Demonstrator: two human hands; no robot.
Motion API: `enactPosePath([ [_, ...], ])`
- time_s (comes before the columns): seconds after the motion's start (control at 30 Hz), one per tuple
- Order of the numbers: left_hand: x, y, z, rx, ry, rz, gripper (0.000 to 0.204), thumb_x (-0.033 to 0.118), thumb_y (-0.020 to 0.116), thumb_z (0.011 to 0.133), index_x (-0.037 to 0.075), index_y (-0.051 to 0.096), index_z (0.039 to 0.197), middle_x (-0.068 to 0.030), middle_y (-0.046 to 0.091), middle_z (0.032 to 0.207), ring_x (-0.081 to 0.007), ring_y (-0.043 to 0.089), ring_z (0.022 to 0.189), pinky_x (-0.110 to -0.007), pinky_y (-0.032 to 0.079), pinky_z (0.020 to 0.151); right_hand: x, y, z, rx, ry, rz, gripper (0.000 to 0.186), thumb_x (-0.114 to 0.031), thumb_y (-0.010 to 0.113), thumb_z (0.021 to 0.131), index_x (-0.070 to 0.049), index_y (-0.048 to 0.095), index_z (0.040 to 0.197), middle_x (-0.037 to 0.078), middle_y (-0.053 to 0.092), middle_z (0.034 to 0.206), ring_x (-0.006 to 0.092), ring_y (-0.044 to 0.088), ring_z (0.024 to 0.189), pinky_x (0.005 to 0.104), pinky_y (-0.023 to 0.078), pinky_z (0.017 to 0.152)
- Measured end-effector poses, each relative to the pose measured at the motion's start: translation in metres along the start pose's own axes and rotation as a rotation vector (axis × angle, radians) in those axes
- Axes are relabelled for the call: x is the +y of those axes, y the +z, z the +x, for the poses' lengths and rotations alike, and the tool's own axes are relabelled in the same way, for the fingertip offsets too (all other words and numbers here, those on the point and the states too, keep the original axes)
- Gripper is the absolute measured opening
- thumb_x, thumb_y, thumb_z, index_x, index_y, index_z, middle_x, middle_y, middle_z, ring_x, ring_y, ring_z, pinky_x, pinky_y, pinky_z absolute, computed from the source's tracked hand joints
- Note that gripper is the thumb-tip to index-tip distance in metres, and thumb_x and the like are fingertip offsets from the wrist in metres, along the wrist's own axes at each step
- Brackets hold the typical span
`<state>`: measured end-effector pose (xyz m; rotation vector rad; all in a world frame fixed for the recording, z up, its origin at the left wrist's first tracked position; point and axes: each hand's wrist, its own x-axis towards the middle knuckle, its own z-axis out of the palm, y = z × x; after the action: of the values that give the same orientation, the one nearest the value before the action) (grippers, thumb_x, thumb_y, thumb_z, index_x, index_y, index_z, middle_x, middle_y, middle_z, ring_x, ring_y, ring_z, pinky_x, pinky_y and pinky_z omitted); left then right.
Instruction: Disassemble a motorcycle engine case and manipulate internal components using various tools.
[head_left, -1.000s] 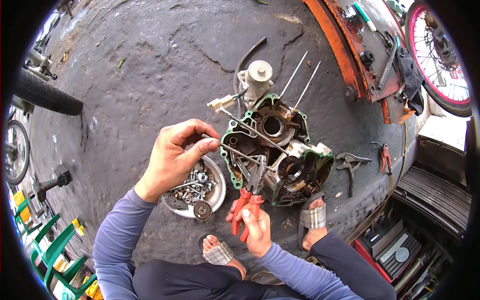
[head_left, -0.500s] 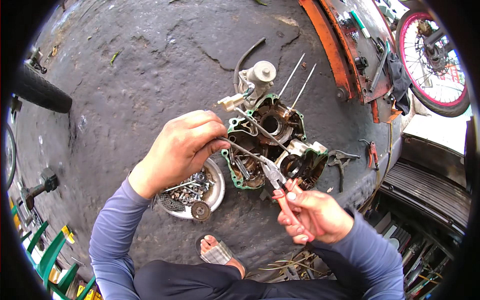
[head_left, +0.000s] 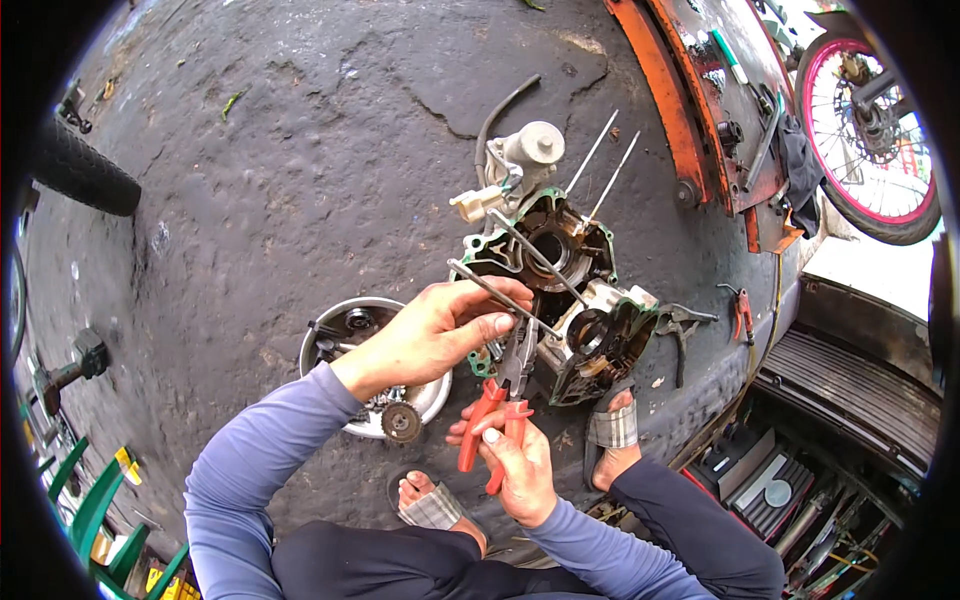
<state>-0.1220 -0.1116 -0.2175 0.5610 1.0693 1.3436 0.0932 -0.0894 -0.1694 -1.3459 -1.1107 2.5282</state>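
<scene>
A greasy engine crankcase with green gasket edges lies on the dark ground, and long metal studs rise from it. My left hand reaches over its near left side. The thumb and fingers of that hand lie on either side of the nearest stud, closing around it partway down. In my right hand are combination pliers with red handles spread apart. The pliers' jaws point up beside the left fingertips, close to the stud's lower part; whether they touch it is hidden.
A white bowl of small parts, with a gear, sits under my left forearm. A cylindrical motor with a hose stands behind the crankcase. Other pliers lie to the right. An orange metal frame and an open tool drawer flank the right.
My left hand has moved right and down along the stud from its free end. The right hand has swung left with the pliers, whose handles are now wider apart and jaws steeper.
</scene>
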Motion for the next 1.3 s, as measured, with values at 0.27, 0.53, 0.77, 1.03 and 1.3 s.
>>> enactPosePath([
  [0.27, 0.011, -0.001, 0.006, 0.142, 0.189, 0.014, 0.023, 0.009, 0.061, 0.096, 0.001, 0.062, 0.117, -0.0067, 0.065, 0.113, -0.0152, 0.061, 0.106, -0.032, 0.049, 0.095, 0.002, 0.012, 0.001, 0.083, -0.066, 0.201, 0.016, -0.011, 0.052, 0.099, 0.002, 0.057, 0.105, 0.014, 0.055, 0.113, 0.0211, 0.061, 0.093, 0.0368, 0.054, 0.081],
  [0.53, 0.043, -0.035, -0.005, 0.220, 0.530, 0.677, 0.013, 0.003, 0.071, 0.083, 0.000, 0.065, 0.095, -0.0105, 0.067, 0.088, -0.0247, 0.066, 0.083, -0.034, 0.053, 0.074, -0.134, -0.012, -0.001, -0.024, 0.694, 0.348, 0.029, -0.023, 0.054, 0.097, -0.007, 0.049, 0.121, 0.012, 0.056, 0.098, 0.0227, 0.052, 0.077, 0.0385, 0.045, 0.066],
  [0.77, 0.051, -0.037, -0.001, 0.174, 0.566, 0.838, 0.015, 0.002, 0.071, 0.080, 0.001, 0.062, 0.091, -0.0111, 0.065, 0.084, -0.0287, 0.064, 0.079, -0.037, 0.051, 0.071, -0.064, -0.009, -0.013, 0.002, 0.326, 0.094, 0.029, -0.017, 0.054, 0.100, 0.002, 0.052, 0.122, 0.016, 0.057, 0.121, 0.0270, 0.063, 0.105, 0.0436, 0.055, 0.091],
  [1.03, 0.050, -0.039, -0.001, 0.175, 0.559, 0.813, 0.013, 0.003, 0.071, 0.081, 0.000, 0.062, 0.090, -0.0110, 0.065, 0.083, -0.0288, 0.064, 0.078, -0.036, 0.051, 0.071, -0.014, 0.007, -0.003, 0.070, 0.075, 0.169, 0.018, -0.018, 0.055, 0.098, 0.000, 0.057, 0.104, 0.015, 0.054, 0.114, 0.0253, 0.060, 0.099, 0.0432, 0.053, 0.085],
  [1.3, 0.051, -0.035, -0.002, 0.184, 0.575, 0.846, 0.013, 0.002, 0.071, 0.080, 0.001, 0.061, 0.089, -0.0119, 0.064, 0.083, -0.0287, 0.064, 0.077, -0.036, 0.050, 0.070, -0.079, -0.001, -0.013, 0.037, 0.437, 0.430, 0.029, -0.017, 0.054, 0.096, -0.007, 0.052, 0.124, 0.010, 0.056, 0.097, 0.0212, 0.055, 0.079, 0.0373, 0.049, 0.069],
])
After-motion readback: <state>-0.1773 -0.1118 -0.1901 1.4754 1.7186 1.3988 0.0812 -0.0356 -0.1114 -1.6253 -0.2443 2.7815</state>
